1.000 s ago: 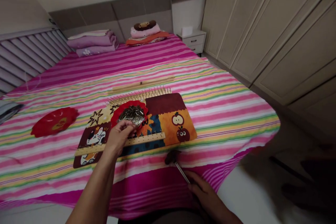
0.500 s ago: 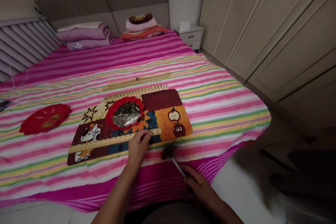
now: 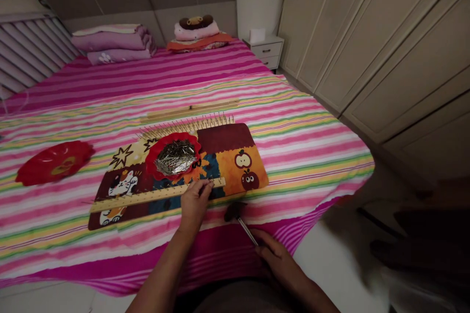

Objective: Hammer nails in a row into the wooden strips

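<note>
My left hand point(image 3: 194, 200) rests over the right part of a long wooden strip point(image 3: 132, 199), thumb and forefinger pinched on a nail, mostly hidden by the fingertips. Thin nails stand in a row along this strip. In my right hand point(image 3: 273, 252), at the bed's front edge, is the metal handle of a hammer point(image 3: 235, 211). Its dark head lies low over the striped cloth, apart from the strip. Just behind the strip, a red scalloped bowl point(image 3: 151, 161) holds a heap of loose nails point(image 3: 176, 156). Under both lies a patterned mat point(image 3: 223, 137).
Behind the bowl, another wooden strip point(image 3: 183, 127) bristles with upright nails; plain strips point(image 3: 209, 107) lie farther back. A red plate-like dish point(image 3: 55, 162) sits left. Folded bedding point(image 3: 113, 41) stands by the headboard. Wardrobes point(image 3: 352, 34) line the right side beyond the bed.
The view has shifted slightly, so the mat and red dish appear a little farther left. Both hands keep nearly the same places and grips.
</note>
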The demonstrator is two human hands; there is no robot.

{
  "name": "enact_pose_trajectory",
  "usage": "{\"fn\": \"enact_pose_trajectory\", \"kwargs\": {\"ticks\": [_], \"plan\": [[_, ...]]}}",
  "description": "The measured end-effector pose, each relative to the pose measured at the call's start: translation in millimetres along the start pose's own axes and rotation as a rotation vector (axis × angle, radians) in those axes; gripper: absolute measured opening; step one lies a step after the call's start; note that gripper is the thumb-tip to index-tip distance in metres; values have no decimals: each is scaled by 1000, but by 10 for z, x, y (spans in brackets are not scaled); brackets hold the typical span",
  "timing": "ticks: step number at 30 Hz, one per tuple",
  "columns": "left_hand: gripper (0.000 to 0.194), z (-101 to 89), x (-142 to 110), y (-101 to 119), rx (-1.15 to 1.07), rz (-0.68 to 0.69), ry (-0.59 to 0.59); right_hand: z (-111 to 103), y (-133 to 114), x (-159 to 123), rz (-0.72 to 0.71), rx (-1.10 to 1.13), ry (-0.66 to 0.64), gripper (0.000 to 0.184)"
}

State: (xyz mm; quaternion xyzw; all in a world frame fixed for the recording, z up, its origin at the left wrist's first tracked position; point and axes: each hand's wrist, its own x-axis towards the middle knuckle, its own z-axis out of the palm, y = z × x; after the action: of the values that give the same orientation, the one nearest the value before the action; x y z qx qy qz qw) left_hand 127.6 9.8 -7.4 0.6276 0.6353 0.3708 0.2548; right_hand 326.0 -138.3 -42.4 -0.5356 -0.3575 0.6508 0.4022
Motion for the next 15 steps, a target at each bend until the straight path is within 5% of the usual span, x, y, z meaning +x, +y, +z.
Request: {"fn": "enact_pose_trajectory", "kwargs": {"ticks": [11,15], "plan": [[20,27,-21,-4,24,38,5,28,57,16,54,39,-15,41],[18,48,-25,0,104,97,9,40,76,-28,-25,46,-33,38]]}}
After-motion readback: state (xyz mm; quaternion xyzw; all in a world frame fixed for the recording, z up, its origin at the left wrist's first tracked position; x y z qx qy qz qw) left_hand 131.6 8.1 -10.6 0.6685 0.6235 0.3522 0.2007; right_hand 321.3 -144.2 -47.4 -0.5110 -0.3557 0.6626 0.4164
